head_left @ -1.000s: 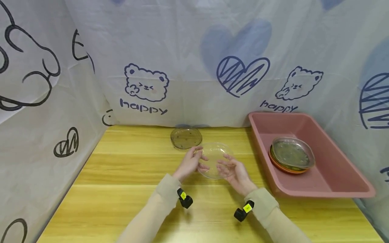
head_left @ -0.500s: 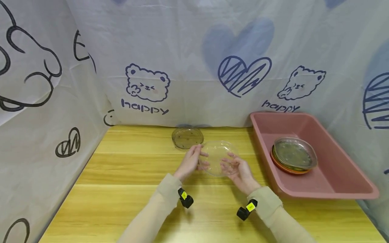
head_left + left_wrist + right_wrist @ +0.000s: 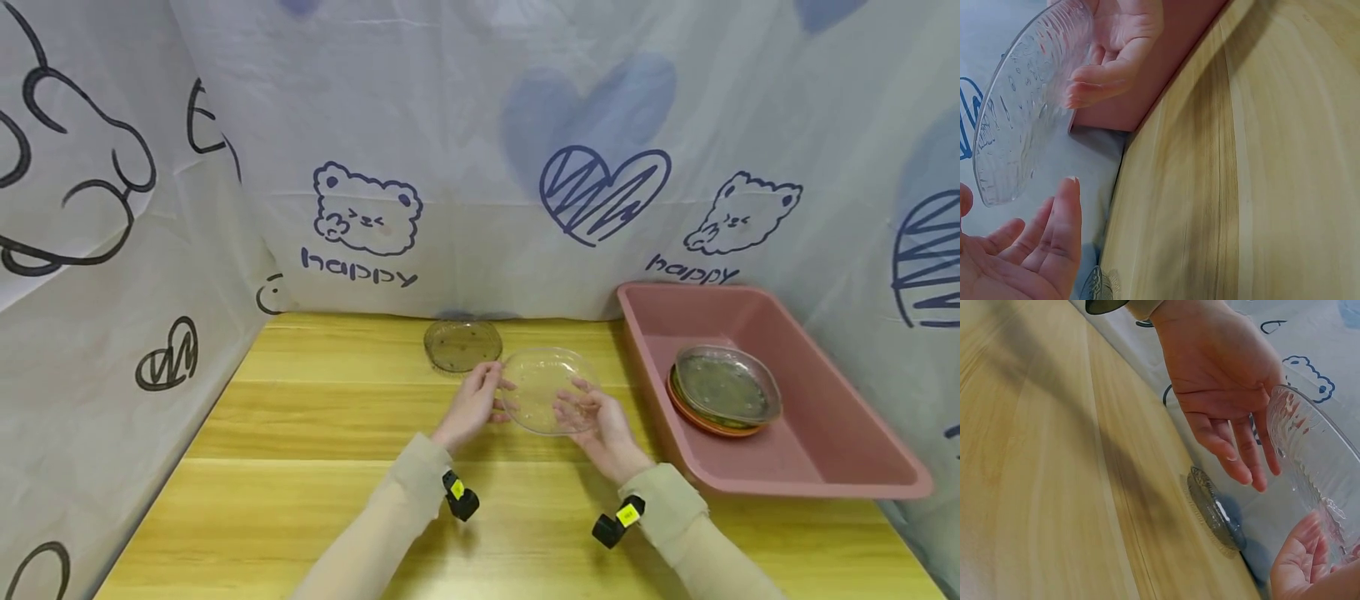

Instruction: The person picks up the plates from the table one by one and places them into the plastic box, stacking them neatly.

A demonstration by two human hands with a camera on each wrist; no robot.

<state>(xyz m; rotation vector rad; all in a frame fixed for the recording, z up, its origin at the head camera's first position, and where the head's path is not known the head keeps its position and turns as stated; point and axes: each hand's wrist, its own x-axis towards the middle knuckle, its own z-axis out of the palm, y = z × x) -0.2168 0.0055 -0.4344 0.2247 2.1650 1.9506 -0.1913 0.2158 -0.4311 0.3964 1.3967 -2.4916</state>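
Note:
A clear, patterned plate (image 3: 542,392) is held tilted above the wooden table. My right hand (image 3: 603,429) holds it at its right side; some of the fingers show through it from behind. My left hand (image 3: 474,408) is beside the plate's left rim, fingers extended and spread. In the left wrist view a gap shows between the left hand (image 3: 1035,256) and the plate (image 3: 1022,119). A smoky see-through plate (image 3: 462,346) lies on the table behind the left hand.
On the right is a pink tub (image 3: 832,400). Inside it sits a stack of plates (image 3: 727,387), a clear one on top and orange and yellow rims below. A printed white cloth (image 3: 465,233) hangs along the back and sides of the wooden table (image 3: 300,500).
The clear plate and right hand have shifted slightly right. The left hand's fingers, earlier overlapping the plate's left part, now barely reach its rim. The tub's stack and the smoky plate are unchanged.

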